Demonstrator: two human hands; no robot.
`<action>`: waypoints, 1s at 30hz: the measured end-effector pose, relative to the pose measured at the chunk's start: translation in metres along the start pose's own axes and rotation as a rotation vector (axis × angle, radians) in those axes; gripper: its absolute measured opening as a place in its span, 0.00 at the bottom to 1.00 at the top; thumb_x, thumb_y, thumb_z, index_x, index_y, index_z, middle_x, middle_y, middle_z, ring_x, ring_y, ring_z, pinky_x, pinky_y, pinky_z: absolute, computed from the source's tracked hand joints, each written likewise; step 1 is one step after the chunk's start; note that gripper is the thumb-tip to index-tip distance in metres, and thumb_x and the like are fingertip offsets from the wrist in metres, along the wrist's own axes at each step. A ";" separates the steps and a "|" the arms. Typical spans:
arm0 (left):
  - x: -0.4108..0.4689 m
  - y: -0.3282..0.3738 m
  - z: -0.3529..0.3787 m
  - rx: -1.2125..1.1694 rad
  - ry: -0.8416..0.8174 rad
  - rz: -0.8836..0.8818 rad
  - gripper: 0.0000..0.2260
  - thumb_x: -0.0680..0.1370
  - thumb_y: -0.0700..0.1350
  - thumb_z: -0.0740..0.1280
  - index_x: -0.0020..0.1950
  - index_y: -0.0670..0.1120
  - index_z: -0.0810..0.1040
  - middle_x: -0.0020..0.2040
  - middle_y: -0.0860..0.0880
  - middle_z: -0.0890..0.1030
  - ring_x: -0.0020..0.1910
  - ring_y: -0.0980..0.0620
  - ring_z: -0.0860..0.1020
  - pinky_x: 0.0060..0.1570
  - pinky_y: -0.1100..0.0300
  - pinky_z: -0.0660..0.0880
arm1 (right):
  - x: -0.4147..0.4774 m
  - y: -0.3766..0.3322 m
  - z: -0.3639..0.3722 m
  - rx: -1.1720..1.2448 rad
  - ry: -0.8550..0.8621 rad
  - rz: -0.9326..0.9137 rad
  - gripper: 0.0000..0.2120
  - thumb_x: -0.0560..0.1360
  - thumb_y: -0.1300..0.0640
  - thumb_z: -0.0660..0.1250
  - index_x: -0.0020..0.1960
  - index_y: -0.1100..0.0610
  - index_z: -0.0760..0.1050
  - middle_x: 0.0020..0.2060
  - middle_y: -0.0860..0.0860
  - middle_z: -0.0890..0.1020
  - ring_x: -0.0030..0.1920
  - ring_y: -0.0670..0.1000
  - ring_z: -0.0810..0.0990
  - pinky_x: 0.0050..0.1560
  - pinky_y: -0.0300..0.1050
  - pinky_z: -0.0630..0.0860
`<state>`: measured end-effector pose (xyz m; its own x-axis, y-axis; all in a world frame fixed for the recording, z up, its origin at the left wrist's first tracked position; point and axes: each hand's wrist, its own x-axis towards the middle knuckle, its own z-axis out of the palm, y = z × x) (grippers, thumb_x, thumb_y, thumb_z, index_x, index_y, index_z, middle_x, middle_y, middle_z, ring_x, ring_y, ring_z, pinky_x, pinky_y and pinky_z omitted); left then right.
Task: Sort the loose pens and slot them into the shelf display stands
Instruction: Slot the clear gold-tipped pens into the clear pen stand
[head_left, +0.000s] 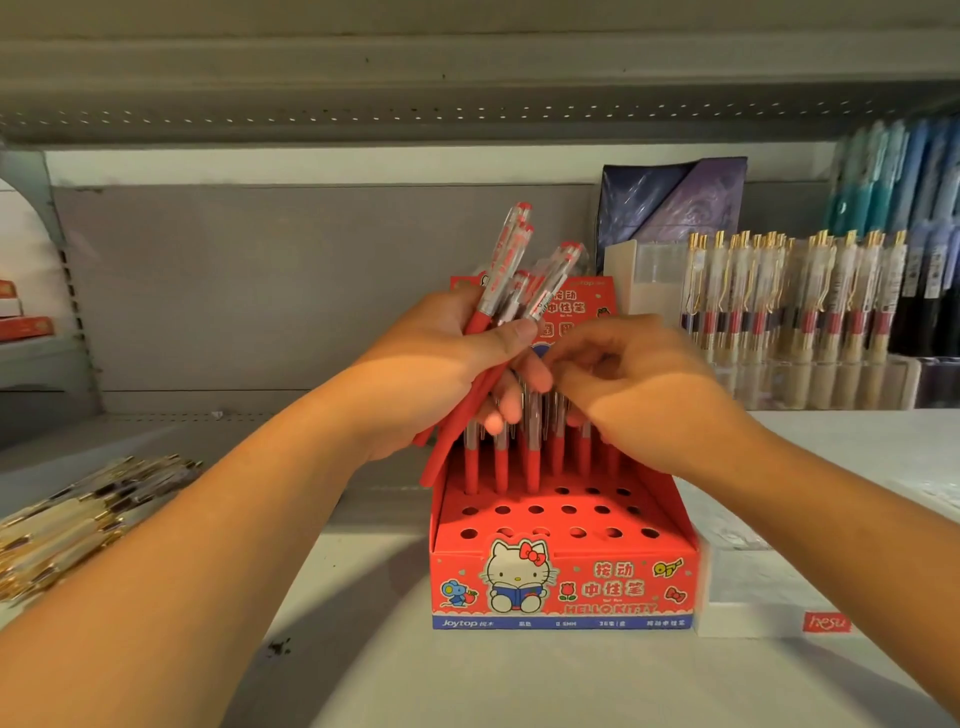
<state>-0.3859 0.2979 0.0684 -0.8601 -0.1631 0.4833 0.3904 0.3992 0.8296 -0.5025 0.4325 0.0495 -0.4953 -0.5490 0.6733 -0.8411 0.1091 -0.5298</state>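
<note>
Left forearm (182, 571) and right forearm (831, 493) enter from the bottom corners and converge mid-view.

Shelf board (519, 675): pale, with the task's stand at its centre.

Red Hello Kitty display stand (561, 587): card box, stepped top with rows of round holes. Slotted red pens (530, 462) stand upright in the rear rows. The empty holes (535, 510) are in the front rows, on the camera side.

Left hand (431, 374): closed round a bundle of red pens (511, 275), thumb across the barrels. The bundle sits above the stand's rear left corner.

Right hand (639, 395): fingers curled, tips meeting the left hand's fingers at the bundle, just above the slotted pens. Motion blur here (cannot tell if it pinches a pen or only touches).

Bundle axis: tilted, clear clip ends up and slightly right, red barrel ends down and left. That is not yet in line with the upright holes.

Key relation: the empty holes lie below both hands and toward the camera. The right hand is the nearer one. My reading is that any pen drawn off must be stood upright, then brought down and forward.

Off-task: loose gold-trimmed pens (78, 514) heaped at far left, and a clear stand of gold-clip pens (779, 301) at right rear.
</note>
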 end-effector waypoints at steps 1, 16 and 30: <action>0.000 0.000 0.001 -0.002 -0.012 -0.001 0.02 0.82 0.40 0.61 0.51 0.43 0.73 0.37 0.43 0.83 0.25 0.50 0.76 0.25 0.60 0.74 | 0.001 -0.002 -0.001 0.089 0.036 0.029 0.09 0.74 0.59 0.67 0.42 0.47 0.81 0.33 0.44 0.84 0.34 0.45 0.82 0.31 0.39 0.74; -0.001 0.000 0.002 -0.098 -0.064 -0.063 0.09 0.83 0.42 0.58 0.50 0.45 0.78 0.36 0.43 0.82 0.34 0.45 0.82 0.34 0.53 0.82 | 0.003 -0.012 -0.009 1.056 0.132 0.055 0.12 0.78 0.70 0.62 0.57 0.57 0.72 0.44 0.61 0.84 0.45 0.60 0.86 0.45 0.49 0.82; 0.002 -0.002 -0.001 -0.101 0.019 -0.058 0.10 0.82 0.49 0.60 0.56 0.44 0.73 0.30 0.47 0.71 0.22 0.56 0.58 0.23 0.65 0.55 | -0.002 -0.002 -0.008 0.334 0.187 -0.175 0.14 0.71 0.58 0.68 0.49 0.39 0.72 0.39 0.53 0.77 0.34 0.64 0.82 0.28 0.63 0.78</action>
<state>-0.3884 0.2964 0.0684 -0.8761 -0.2006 0.4385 0.3726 0.2957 0.8796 -0.5016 0.4401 0.0532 -0.4078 -0.3719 0.8339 -0.8148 -0.2640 -0.5162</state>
